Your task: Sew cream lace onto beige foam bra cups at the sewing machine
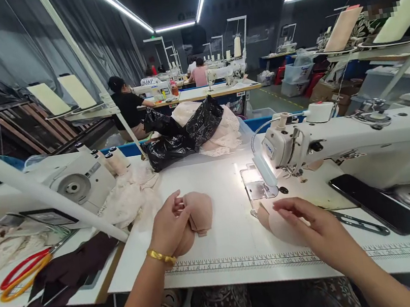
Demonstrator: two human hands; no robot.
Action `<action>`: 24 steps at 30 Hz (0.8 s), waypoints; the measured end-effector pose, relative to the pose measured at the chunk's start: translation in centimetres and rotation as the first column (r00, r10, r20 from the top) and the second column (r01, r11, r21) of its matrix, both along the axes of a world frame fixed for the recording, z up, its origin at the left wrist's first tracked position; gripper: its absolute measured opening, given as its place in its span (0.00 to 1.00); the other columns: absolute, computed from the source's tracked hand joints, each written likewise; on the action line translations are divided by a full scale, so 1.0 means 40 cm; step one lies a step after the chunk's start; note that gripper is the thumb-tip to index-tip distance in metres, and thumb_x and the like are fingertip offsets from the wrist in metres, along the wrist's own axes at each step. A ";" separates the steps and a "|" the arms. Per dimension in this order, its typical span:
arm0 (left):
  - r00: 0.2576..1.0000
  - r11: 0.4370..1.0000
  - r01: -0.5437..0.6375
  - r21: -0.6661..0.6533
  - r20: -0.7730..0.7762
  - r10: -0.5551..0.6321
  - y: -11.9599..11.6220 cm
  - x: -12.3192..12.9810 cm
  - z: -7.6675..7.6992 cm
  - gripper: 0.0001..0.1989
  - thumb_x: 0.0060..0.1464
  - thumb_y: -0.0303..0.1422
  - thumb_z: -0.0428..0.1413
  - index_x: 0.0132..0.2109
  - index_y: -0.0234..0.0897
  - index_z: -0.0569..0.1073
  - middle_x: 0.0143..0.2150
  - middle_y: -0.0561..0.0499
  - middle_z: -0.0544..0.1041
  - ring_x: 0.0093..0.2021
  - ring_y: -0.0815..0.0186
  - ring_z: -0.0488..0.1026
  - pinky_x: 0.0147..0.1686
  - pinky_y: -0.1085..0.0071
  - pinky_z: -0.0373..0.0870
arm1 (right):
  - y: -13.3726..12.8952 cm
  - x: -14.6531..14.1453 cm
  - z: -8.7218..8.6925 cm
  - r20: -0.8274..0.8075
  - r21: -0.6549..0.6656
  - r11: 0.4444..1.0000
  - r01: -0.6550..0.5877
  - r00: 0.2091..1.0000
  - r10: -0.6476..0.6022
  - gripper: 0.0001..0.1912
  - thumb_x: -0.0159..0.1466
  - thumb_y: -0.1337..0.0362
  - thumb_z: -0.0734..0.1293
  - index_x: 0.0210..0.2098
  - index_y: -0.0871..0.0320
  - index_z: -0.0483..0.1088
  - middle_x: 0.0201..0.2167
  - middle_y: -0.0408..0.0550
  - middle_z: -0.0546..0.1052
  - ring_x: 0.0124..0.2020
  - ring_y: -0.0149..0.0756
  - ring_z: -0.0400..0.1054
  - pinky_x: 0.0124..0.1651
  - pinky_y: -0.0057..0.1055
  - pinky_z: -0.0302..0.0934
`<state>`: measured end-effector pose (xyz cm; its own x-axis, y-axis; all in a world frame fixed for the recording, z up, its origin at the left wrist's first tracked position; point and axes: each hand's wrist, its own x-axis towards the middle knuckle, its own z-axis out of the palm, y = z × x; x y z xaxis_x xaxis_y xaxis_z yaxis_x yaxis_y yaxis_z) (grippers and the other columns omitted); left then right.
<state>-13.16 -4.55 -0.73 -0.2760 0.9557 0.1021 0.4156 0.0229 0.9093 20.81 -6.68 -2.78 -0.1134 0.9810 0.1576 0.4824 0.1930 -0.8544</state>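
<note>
My left hand (168, 225), with a gold bracelet at the wrist, grips some beige moulded bra cups (201, 209) on the white table. Its thumb lies over them and part of the pile is hidden beneath the hand. At the sewing machine (292, 145) on the right, my right hand (313, 222) pinches another beige bra cup (275, 227) between thumb and fingers. That cup rests just in front of the lit needle plate (262, 188), and its right side is covered by my hand.
A ruler strip (237, 262) runs along the table's front edge. Right of my right hand lie a black phone (376, 204) and a dark metal tool (362, 222). Scissors (26, 272) and lace (134, 192) are at left. Black plastic bags (187, 135) stand behind.
</note>
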 end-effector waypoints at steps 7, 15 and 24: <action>0.912 0.959 -0.001 0.283 -0.393 0.117 -0.058 0.025 0.002 0.18 0.64 0.44 0.54 0.54 0.40 0.75 0.51 0.46 0.79 0.45 0.58 0.76 0.44 0.61 0.74 | -0.043 0.124 -0.122 0.334 0.251 0.968 0.021 0.937 -0.107 0.20 0.70 0.54 0.64 0.59 0.51 0.68 0.55 0.54 0.75 0.58 0.53 0.67 0.59 0.54 0.65; 0.731 0.830 0.544 0.124 -0.555 -0.397 -0.089 0.225 -0.087 0.22 0.64 0.37 0.57 0.63 0.46 0.68 0.59 0.47 0.77 0.58 0.53 0.73 0.56 0.54 0.73 | -0.069 0.015 -0.097 0.258 0.279 0.958 -0.068 0.966 -0.007 0.24 0.69 0.66 0.67 0.64 0.51 0.64 0.54 0.54 0.73 0.55 0.49 0.66 0.56 0.49 0.68; 0.808 0.856 0.516 -0.021 -0.319 -0.495 -0.090 0.290 -0.051 0.23 0.60 0.37 0.58 0.62 0.46 0.70 0.41 0.50 0.75 0.38 0.60 0.72 0.39 0.64 0.72 | -0.111 -0.029 -0.074 0.042 0.267 0.963 -0.036 0.999 0.025 0.22 0.70 0.69 0.66 0.61 0.49 0.65 0.41 0.47 0.76 0.40 0.40 0.71 0.41 0.36 0.71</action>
